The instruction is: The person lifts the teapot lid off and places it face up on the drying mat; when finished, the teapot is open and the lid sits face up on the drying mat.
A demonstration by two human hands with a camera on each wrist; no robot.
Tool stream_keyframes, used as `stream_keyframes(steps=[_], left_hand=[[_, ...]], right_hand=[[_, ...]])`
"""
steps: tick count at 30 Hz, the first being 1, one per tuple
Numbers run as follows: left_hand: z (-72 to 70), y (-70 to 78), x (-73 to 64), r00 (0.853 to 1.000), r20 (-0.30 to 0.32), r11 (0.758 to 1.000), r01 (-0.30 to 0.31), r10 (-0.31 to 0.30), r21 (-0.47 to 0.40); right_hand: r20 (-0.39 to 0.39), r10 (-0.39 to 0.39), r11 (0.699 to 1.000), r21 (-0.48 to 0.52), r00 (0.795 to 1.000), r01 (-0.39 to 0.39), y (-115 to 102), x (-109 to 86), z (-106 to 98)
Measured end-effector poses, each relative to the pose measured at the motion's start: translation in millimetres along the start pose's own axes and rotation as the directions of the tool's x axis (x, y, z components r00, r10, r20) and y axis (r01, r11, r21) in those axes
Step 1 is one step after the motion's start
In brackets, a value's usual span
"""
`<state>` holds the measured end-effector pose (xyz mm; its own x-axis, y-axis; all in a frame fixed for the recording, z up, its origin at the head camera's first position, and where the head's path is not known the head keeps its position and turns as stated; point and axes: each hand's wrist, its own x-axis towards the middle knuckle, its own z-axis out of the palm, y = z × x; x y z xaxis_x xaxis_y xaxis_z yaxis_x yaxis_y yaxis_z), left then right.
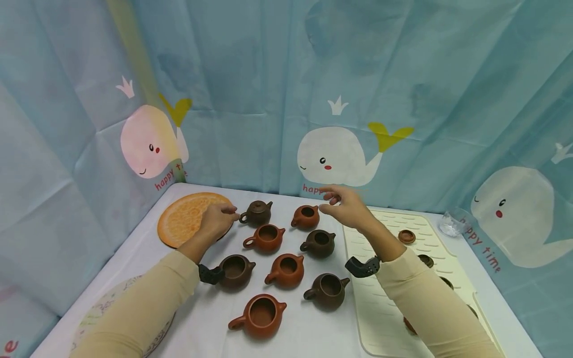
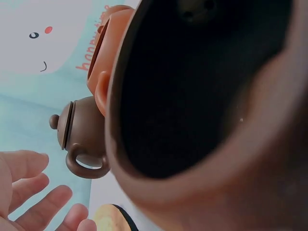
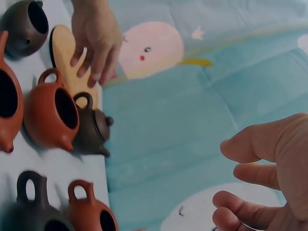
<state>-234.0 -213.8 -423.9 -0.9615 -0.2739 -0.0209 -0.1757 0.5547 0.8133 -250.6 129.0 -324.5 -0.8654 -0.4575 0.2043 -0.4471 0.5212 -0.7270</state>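
Note:
My left hand (image 1: 218,219) hovers over the edge of an orange-slice round mat (image 1: 179,221), its fingers loosely bent and holding nothing. Just to its right stands a dark brown teapot (image 1: 258,213) with its lid on; the left wrist view shows a gap between the fingers (image 2: 53,202) and its handle. My right hand (image 1: 346,206) is raised, empty, beside and above a small reddish teapot (image 1: 307,217) without a lid. Its thumb and fingers are spread apart in the right wrist view. A lidless dark teapot (image 2: 202,192) fills much of the left wrist view.
Several lidless teapots, such as a reddish one (image 1: 261,316) and a dark one (image 1: 329,292), stand between the arms. On the right, a cream mat (image 1: 376,318) bears several lids (image 1: 406,236). A clear plastic piece (image 1: 451,224) lies behind it. Patterned plate, lower left (image 1: 103,303).

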Motion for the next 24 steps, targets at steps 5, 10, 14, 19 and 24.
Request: stream_keyframes(steps=[5,10,14,19,24], left_hand=[[-0.1,-1.2,5.2,0.998,0.054,1.000,0.017,-0.018,0.012],[0.6,-1.2,8.2,0.994,0.098,0.999,0.040,-0.042,0.017],[-1.9,-0.9,8.2,0.992,0.114,0.999,0.041,-0.044,0.025],[-6.8,-1.9,11.1,0.989,0.143,0.999,0.042,-0.043,0.008],[-6.4,3.7,15.6,0.980,0.185,0.997,0.076,-0.069,-0.032]], right_hand=[[0.055,0.003,1.000,-0.009,0.998,-0.002,-5.2,14.8,21.5],[0.095,-0.002,1.000,0.010,0.996,0.001,-7.1,25.5,41.1],[0.112,-0.006,1.000,0.027,0.994,0.003,-6.8,33.1,54.1],[0.126,0.038,0.998,0.040,0.991,-0.043,-4.9,43.2,66.5],[0.127,0.065,0.996,0.047,0.990,-0.071,-1.2,50.6,74.4]])
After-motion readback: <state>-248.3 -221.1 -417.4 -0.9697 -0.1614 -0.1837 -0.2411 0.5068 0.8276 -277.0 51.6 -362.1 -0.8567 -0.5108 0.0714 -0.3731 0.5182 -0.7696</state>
